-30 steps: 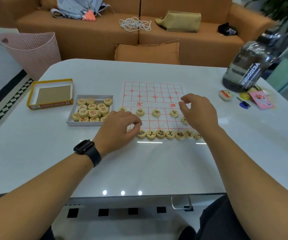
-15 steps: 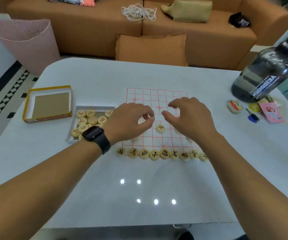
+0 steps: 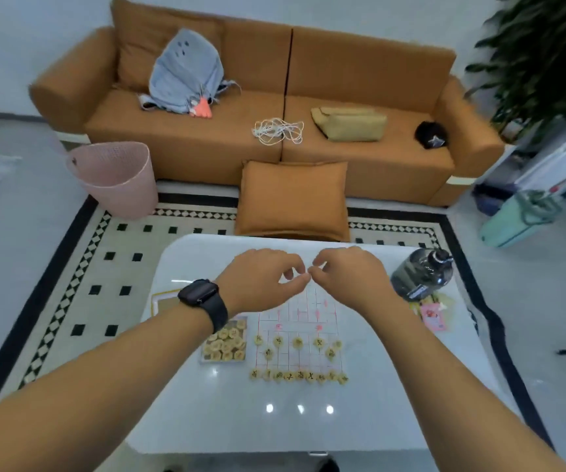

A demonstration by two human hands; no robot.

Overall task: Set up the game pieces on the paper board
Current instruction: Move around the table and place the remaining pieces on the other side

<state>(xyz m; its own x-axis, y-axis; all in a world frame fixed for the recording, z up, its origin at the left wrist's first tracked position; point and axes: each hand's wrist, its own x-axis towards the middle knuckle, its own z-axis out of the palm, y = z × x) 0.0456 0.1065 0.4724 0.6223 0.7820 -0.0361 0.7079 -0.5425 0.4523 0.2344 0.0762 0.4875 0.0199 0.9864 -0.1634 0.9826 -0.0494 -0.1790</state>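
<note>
The paper board [image 3: 302, 321] with its red grid lies on the white table [image 3: 275, 424]. A row of round wooden pieces [image 3: 298, 375] lines its near edge, and several more pieces [image 3: 297, 343] stand on the near half. A white tray [image 3: 225, 345] of loose pieces sits left of the board. My left hand [image 3: 261, 277], with a black watch on its wrist, and my right hand [image 3: 349, 277] hover side by side over the board's far half. Their fingers are loosely curled, the fingertips nearly meet, and I see nothing held. The board's far edge is hidden beneath them.
A dark water bottle [image 3: 423, 275] stands at the table's right, with a pink card [image 3: 433, 316] and small items beside it. A yellow-rimmed box lid [image 3: 164, 303] lies left, partly behind my wrist. Beyond the table are an orange cushion [image 3: 293, 199], a sofa and a pink basket [image 3: 115, 178].
The view has risen and pulled back from the table. Both hands left the near rows and moved forward over the board's far half, coming together until the fingertips almost touch.
</note>
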